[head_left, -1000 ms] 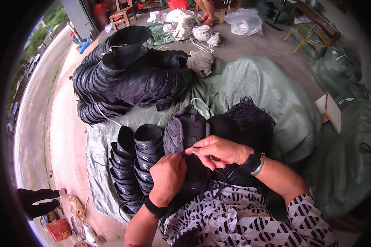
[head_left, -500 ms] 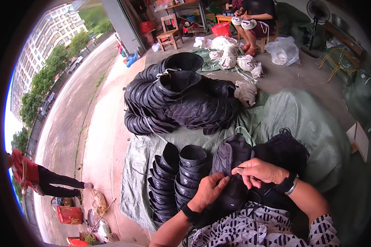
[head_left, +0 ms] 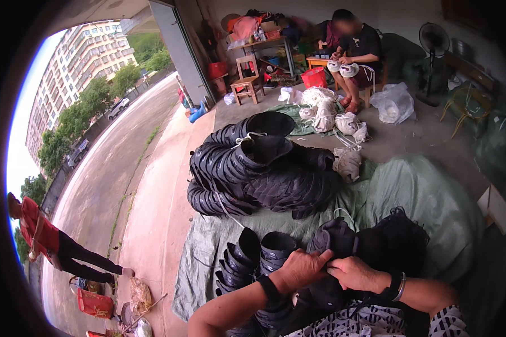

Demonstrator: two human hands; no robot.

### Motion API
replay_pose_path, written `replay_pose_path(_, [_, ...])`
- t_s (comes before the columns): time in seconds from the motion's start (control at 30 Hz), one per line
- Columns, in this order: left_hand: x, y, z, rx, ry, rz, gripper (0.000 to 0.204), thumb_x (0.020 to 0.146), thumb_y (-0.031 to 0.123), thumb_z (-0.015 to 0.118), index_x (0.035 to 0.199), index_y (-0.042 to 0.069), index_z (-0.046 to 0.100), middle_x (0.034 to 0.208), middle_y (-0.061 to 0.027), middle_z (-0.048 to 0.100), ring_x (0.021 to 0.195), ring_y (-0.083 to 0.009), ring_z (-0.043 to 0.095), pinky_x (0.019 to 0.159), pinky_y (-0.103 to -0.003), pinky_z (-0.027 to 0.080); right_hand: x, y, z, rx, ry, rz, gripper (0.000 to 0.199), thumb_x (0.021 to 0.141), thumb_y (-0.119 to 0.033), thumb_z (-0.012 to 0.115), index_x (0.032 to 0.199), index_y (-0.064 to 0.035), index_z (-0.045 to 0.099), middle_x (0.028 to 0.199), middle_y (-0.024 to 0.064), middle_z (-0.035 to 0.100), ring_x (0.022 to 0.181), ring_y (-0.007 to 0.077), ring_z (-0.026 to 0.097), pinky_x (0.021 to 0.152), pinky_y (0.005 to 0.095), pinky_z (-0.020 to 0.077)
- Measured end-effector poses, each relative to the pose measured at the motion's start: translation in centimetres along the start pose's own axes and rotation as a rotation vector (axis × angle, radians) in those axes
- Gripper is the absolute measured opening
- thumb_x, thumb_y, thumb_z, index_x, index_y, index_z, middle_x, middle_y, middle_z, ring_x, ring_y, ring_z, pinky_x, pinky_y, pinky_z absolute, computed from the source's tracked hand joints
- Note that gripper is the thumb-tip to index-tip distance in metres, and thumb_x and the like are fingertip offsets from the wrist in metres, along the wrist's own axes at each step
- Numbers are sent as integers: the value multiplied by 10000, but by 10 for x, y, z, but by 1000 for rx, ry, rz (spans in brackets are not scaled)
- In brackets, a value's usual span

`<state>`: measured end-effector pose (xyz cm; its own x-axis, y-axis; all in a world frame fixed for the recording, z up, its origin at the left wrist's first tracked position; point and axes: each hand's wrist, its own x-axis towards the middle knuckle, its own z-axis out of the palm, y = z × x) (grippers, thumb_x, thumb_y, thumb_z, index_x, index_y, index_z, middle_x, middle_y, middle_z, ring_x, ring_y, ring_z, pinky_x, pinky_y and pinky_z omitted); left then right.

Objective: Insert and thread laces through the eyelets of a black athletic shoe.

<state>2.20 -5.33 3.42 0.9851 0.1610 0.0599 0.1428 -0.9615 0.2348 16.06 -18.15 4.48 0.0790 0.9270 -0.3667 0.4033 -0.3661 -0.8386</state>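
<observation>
My left hand (head_left: 302, 271) and my right hand (head_left: 358, 273) are brought together over my lap, thumbs and fingertips nearly meeting. Both are closed; whatever is pinched in them is hidden or too small to make out. Just beyond the fingertips lies a black shoe upper (head_left: 333, 236), and more dark material under the hands is partly covered by them. To its right sits a bundle of black laces (head_left: 402, 227). Nested stacks of black shoe uppers (head_left: 278, 242) stand left of my hands, partly behind my left forearm.
A large heap of nested black uppers (head_left: 236, 163) lies on a green plastic sheet (head_left: 199, 258). Beyond it are white bundles (head_left: 323, 115), a seated person (head_left: 360, 48) handling white shoe pieces, a wooden chair (head_left: 246, 81) and a fan (head_left: 433, 42). Another person in red (head_left: 39, 227) stands at left.
My hands have drawn closer together, and the right fingers have curled in. The view has tilted up, so the scene sits lower and the seated person's head shows.
</observation>
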Motion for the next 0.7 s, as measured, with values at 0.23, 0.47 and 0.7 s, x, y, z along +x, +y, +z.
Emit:
replay_pose_path(0.23, [35, -4, -27, 174, -319, 162, 359, 747, 398, 671, 970, 132, 578, 689, -72, 632, 708, -278, 664, 648, -431, 499, 7, 26, 10, -266, 242, -350, 177, 890, -151, 515, 926, -5, 607, 702, 212, 617, 667, 391, 617, 597, 436, 495])
replay_pose_path(0.47, [23, -11, -3, -128, -204, 98, 300, 714, 329, 682, 913, 125, 592, 808, -90, 640, 836, -310, 623, 777, -421, 465, 1, 19, -5, -60, 104, -78, 160, 885, -122, 534, 993, -49, 626, 662, 134, 631, 536, 197, 627, 541, 317, 499])
replay_pose_path(0.7, [4, -21, 22, -219, 98, 241, 300, 761, 310, 665, 984, 123, 592, 795, -38, 617, 815, -261, 589, 819, -388, 437, 25, -6, -31, -220, -286, 93, 214, 861, -170, 574, 1001, -8, 584, 594, 96, 592, 481, 188, 596, 511, 324, 488])
